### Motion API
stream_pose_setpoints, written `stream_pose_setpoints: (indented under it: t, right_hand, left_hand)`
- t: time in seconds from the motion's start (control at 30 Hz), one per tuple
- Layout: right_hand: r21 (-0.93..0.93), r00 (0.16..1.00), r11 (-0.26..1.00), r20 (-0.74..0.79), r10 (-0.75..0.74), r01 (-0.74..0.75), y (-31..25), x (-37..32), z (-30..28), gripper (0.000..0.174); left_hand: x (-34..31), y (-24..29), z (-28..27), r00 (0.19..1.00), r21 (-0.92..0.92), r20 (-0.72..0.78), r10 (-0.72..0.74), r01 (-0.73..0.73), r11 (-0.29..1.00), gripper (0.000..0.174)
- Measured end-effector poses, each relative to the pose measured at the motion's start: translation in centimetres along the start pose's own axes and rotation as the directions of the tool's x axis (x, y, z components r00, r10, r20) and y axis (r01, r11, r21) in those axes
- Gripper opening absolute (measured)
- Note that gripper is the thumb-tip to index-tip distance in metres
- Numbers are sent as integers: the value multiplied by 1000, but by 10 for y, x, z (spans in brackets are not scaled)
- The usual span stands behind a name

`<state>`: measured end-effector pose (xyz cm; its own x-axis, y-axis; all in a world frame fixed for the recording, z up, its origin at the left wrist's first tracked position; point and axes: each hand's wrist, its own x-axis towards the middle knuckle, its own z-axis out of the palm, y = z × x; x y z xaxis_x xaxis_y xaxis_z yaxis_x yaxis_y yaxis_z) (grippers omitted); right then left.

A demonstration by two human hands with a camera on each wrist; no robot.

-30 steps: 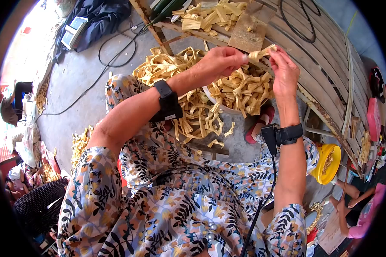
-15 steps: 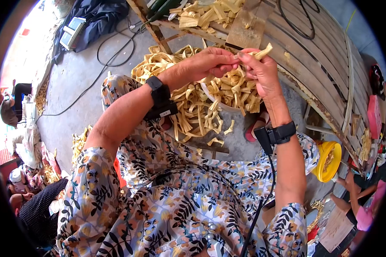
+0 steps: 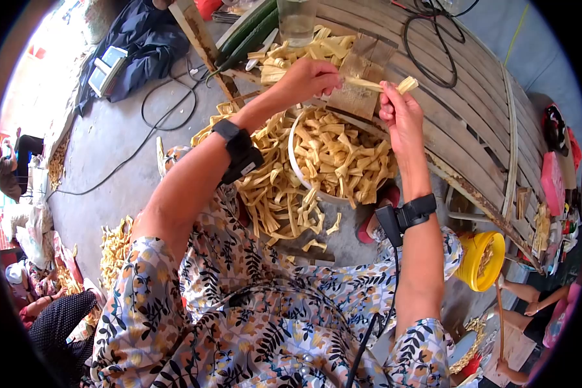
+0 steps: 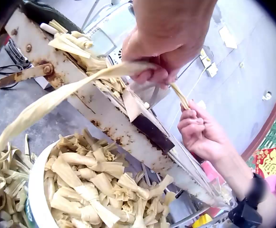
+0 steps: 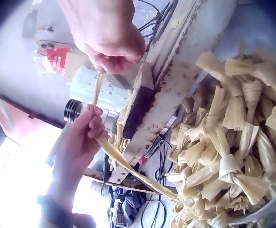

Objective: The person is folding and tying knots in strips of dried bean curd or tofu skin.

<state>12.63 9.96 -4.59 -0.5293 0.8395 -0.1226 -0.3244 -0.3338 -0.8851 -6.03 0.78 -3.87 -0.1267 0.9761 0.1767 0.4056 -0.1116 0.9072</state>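
In front of me, both hands hold a pale yellow tofu-skin strip (image 3: 363,83), stretched between them. My left hand (image 3: 310,81) pinches it on the left, and in the left wrist view its long tail (image 4: 47,100) trails down from those fingers. The right hand (image 3: 402,115) grips near the other side, where a short, flared end (image 3: 407,84) sticks out past the fingers in the head view. Below the hands stands a white tub (image 3: 293,155) full of knotted strips (image 3: 346,155). Loose strips (image 3: 265,194) heap on its left.
A slatted wooden bench (image 3: 478,116) with a rusty edge stands ahead, holding a small board (image 3: 362,71), a clear glass (image 3: 297,22), cucumbers (image 3: 249,39) and a strip pile. Black cables (image 3: 427,39) lie across it. At right is a yellow bucket (image 3: 480,262); people sit both sides.
My hands met half a second ago and have since drawn apart, the strip now straight between them. The head view has shifted, showing more of the tub and bench top.
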Motion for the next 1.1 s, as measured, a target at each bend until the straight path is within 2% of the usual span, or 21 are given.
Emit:
stream_pose_setpoints:
  t: [0.1, 0.13, 0.23, 0.33, 0.4, 0.43, 0.5, 0.53, 0.6, 0.63, 0.7, 0.73, 0.77, 0.83, 0.87, 0.97, 1.0, 1.03, 1.07, 1.1]
  right_hand:
    - [-27, 994, 995, -48, -94, 93, 3, 22, 6, 13]
    - [-27, 991, 993, -67, -114, 113, 3, 28, 8, 13]
    - [-34, 986, 990, -95, -141, 138, 3, 45, 12, 13]
    - [-59, 979, 985, -120, -166, 160, 6, 54, 13, 13]
    - [-61, 973, 982, -143, -183, 176, 12, 58, 12, 12]
    - [-138, 968, 972, -138, -211, 192, 13, 61, 11, 12]
    - [-287, 959, 935, -125, -253, 209, 20, 62, 8, 11]
    - [-360, 944, 912, -182, -274, 196, 25, 62, -3, 11]
    - [-498, 901, 853, -281, -330, 157, 27, 57, -20, 11]
    - [-445, 932, 882, -233, -277, 151, 25, 51, -21, 11]
    - [-338, 976, 934, -133, -170, 117, 11, 31, -20, 13]
    - [-347, 996, 938, -66, -52, 26, 0, 20, -17, 17]
    - [-463, 1000, 887, 7, 2, 2, -7, 8, -13, 19]
    - [-670, 983, 742, 126, 136, -17, -13, -13, -10, 24]
    - [-737, 975, 671, 197, 100, 80, -8, -21, -14, 28]
    - [-862, 951, 405, 253, -176, 305, -8, -33, -26, 27]
    - [-816, 925, 443, 284, -253, 371, -15, -37, -19, 22]
    - [-794, 925, 477, 302, -230, 377, -10, -35, -17, 21]
    - [-770, 925, 513, 319, -206, 379, -2, -30, -16, 20]
    - [-746, 925, 550, 333, -181, 376, 5, -30, -14, 20]
  left_hand:
    - [18, 3, 3, 982, 165, -181, 52, -22, 986, 22]
    - [25, -2, 5, 971, 146, -237, 25, 11, 989, 21]
    - [36, -11, 10, 945, 138, -326, -11, 60, 989, 21]
    - [42, -17, 11, 937, 80, -346, -36, 68, 994, 19]
    - [46, -21, 13, 932, 138, -362, 5, 49, 989, 19]
    - [47, -23, 13, 928, 167, -371, 26, 40, 985, 19]
    - [46, -37, 17, 904, 347, -417, 96, 61, 936, 19]
    - [46, -38, 19, 890, 432, -433, 142, 67, 899, 19]
    - [39, -35, 11, 900, 315, -432, 67, 81, 946, 20]
    - [33, -30, 6, 902, 255, -432, 26, 95, 962, 21]
    - [22, -20, 0, 967, 91, -249, -53, 78, 993, 16]
    - [15, -16, -1, 984, 3, -160, -79, 81, 997, 15]
    - [8, -11, -1, 993, -86, -66, -99, 93, 992, 14]
    - [-7, 1, 4, 998, -57, 2, -60, 60, 997, 12]
    - [-12, -1, 7, 998, -41, 32, -50, 51, 998, 12]
    - [-28, 12, 17, 997, 89, 78, -18, 11, 996, 9]
    - [-32, 16, 25, 997, 150, 68, 20, -30, 988, 9]
    - [-36, 19, 34, 996, 210, 60, 59, -70, 975, 10]
    - [-40, 20, 42, 982, 319, 81, 170, -187, 929, 11]
    - [-46, 28, 49, 965, 306, 104, 239, -260, 916, 12]
